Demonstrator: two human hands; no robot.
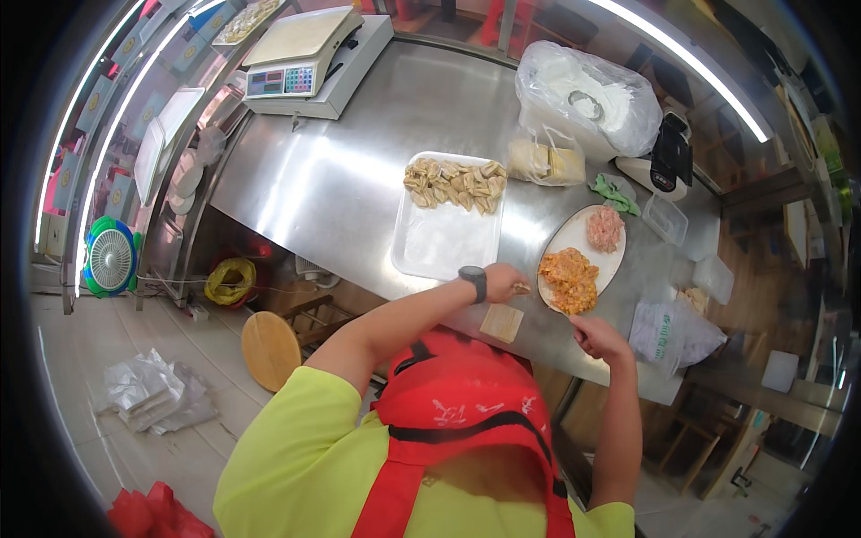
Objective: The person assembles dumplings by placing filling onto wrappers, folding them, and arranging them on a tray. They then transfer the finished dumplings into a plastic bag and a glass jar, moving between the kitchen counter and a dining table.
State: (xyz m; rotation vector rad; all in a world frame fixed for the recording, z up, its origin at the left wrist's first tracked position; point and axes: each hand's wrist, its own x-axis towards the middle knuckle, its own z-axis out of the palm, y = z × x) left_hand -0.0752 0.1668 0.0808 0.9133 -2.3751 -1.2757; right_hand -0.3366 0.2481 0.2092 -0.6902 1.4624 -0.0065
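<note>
My left hand, with a dark watch on its wrist, is between the white tray and the oval plate. Its fingers hold a small beige piece that looks like a dough wrapper. My right hand grips a thin utensil, mostly hidden, whose tip meets the orange-brown filling at the plate's near end. Pink minced meat sits at the far end of the white oval plate. A stack of square dough wrappers lies near the counter edge. Folded dumplings cover the far part of the white tray.
On the steel counter stand a digital scale, a plastic-lined tub of flour, bagged wrappers, a green cloth and a clear plastic container. A plastic bag lies right; a wooden stool stands below.
</note>
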